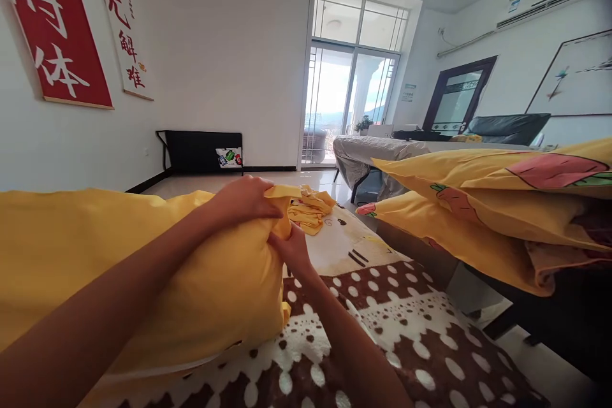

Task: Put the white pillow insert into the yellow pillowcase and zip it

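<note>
2 scrolls (pixel 60 29) hang at left; a plant (pixel 364 122) (potted, it seems) shows by the glass doors (pixel 331 86).

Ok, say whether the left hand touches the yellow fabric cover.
Touching: the head view shows the left hand gripping the yellow fabric cover at its edge.

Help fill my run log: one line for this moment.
left hand: gripping yellow fabric | right hand: gripping same fabric | spotted blanket: beneath

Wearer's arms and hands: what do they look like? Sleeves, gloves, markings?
Left hand and right hand: bare, no gloves or rings visible. Left forearm and right forearm: uncovered; no sleeve, watch, cable or marking shows.
</note>
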`<state>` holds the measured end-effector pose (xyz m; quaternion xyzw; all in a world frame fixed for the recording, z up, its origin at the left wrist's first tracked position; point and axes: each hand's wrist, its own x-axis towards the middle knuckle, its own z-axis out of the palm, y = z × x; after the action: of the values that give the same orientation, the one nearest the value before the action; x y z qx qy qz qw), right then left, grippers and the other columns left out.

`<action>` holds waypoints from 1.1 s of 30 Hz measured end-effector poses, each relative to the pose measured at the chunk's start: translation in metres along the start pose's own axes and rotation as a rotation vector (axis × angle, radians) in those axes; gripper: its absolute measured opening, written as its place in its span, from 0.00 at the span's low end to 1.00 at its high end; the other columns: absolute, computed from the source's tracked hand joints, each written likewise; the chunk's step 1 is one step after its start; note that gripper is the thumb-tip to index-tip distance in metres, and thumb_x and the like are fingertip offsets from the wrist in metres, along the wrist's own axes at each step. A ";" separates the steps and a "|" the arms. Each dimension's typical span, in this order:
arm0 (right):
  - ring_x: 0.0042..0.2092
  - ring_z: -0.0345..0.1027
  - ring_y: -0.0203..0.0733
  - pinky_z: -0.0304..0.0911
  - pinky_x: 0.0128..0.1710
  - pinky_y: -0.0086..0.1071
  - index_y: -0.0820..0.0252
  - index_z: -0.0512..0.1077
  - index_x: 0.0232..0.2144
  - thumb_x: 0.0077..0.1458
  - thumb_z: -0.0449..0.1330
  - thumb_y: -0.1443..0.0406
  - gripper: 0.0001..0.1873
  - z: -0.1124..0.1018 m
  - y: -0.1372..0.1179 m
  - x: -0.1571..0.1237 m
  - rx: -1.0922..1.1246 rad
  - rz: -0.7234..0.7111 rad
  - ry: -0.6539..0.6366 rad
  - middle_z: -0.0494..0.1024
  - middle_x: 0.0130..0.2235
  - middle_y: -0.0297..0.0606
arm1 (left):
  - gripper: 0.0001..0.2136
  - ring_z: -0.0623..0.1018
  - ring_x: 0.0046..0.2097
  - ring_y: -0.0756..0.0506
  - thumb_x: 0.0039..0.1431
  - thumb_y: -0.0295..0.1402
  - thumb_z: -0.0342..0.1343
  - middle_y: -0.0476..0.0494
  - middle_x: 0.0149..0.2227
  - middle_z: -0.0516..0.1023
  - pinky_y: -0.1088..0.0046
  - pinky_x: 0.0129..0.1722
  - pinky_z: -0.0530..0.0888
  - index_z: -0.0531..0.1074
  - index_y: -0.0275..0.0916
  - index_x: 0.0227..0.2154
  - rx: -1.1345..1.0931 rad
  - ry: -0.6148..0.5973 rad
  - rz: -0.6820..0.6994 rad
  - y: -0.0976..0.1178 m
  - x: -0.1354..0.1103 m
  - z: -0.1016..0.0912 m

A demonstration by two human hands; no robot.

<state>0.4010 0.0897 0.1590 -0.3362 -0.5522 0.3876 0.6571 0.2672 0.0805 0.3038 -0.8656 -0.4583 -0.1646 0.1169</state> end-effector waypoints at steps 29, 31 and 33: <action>0.32 0.71 0.44 0.67 0.28 0.32 0.58 0.72 0.37 0.37 0.66 0.58 0.22 -0.005 -0.008 -0.023 0.369 0.116 -0.119 0.78 0.34 0.39 | 0.14 0.78 0.34 0.39 0.54 0.29 0.45 0.36 0.31 0.78 0.67 0.31 0.67 0.76 0.39 0.34 0.185 0.044 -0.070 0.029 -0.005 0.019; 0.30 0.69 0.42 0.66 0.28 0.33 0.59 0.71 0.34 0.38 0.65 0.59 0.18 0.001 -0.010 -0.026 0.247 0.090 -0.090 0.77 0.31 0.38 | 0.14 0.78 0.33 0.37 0.56 0.30 0.43 0.35 0.30 0.78 0.65 0.31 0.68 0.76 0.39 0.33 0.205 0.074 -0.092 0.031 -0.006 0.020; 0.28 0.66 0.40 0.63 0.27 0.32 0.58 0.69 0.30 0.38 0.63 0.61 0.13 0.004 -0.009 -0.026 0.039 0.015 -0.013 0.75 0.28 0.35 | 0.15 0.77 0.33 0.36 0.58 0.36 0.44 0.35 0.30 0.78 0.64 0.31 0.68 0.76 0.39 0.32 0.172 0.092 -0.119 0.033 -0.005 0.018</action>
<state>0.3955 0.0621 0.1557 -0.3251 -0.5461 0.4054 0.6571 0.2953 0.0650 0.2834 -0.8150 -0.5156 -0.1709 0.2019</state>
